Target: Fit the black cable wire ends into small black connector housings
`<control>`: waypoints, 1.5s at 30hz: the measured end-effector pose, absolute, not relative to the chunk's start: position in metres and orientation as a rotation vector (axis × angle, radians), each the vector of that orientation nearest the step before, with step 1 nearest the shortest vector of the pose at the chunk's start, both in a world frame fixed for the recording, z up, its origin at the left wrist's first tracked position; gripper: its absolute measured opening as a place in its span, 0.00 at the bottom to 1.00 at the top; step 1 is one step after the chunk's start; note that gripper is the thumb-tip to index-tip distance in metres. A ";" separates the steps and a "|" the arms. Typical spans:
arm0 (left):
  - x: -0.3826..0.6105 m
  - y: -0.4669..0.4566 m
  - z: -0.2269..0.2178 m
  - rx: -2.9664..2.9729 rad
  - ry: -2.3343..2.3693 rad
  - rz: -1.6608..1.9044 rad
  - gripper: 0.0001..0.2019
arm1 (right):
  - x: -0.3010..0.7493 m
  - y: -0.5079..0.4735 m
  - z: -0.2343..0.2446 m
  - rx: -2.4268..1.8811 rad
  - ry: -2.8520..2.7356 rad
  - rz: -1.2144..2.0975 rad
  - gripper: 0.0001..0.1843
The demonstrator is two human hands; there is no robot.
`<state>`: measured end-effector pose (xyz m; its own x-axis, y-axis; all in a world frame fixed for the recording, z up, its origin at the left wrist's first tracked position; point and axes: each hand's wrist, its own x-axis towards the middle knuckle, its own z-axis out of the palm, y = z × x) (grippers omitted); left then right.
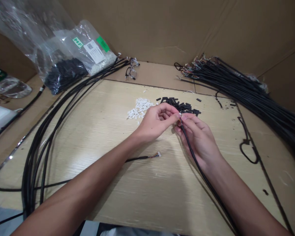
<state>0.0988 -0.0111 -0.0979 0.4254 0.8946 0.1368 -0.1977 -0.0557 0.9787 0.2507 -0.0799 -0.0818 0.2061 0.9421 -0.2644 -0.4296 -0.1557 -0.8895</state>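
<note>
Cardboard walls enclose a wooden bench (108, 137). Just nearer than the black sleeve pile (182, 105), the left hand (154, 123) and right hand (199, 136) both pinch the tip of a black cable (199, 167), steadying it for close fingertip work.

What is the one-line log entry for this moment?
left hand: pinches cable tip | right hand: holds black cable | behind: white pieces, black sleeves

Plastic bags (71, 55) beside cable bundle (248, 88)
</note>
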 end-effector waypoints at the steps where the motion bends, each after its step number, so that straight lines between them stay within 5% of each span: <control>1: 0.099 -0.011 -0.098 1.311 0.694 1.020 0.06 | 0.250 -0.080 -0.082 -1.158 -0.608 1.320 0.21; 18: 0.099 -0.011 -0.098 1.283 0.664 1.041 0.08 | 0.254 -0.079 -0.087 -1.176 -0.688 1.297 0.14; 36: 0.098 -0.013 -0.098 1.443 0.752 1.073 0.02 | 0.251 -0.082 -0.087 -1.363 -0.984 0.767 0.06; 45: 0.100 -0.012 -0.101 1.424 0.769 1.072 0.03 | 0.248 -0.082 -0.085 -1.381 -0.852 0.943 0.07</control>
<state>0.0999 -0.0122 -0.1011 0.3708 0.9105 0.1828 -0.1190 -0.1487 0.9817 0.2482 -0.0823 -0.0845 0.4037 0.9136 -0.0484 -0.0443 -0.0333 -0.9985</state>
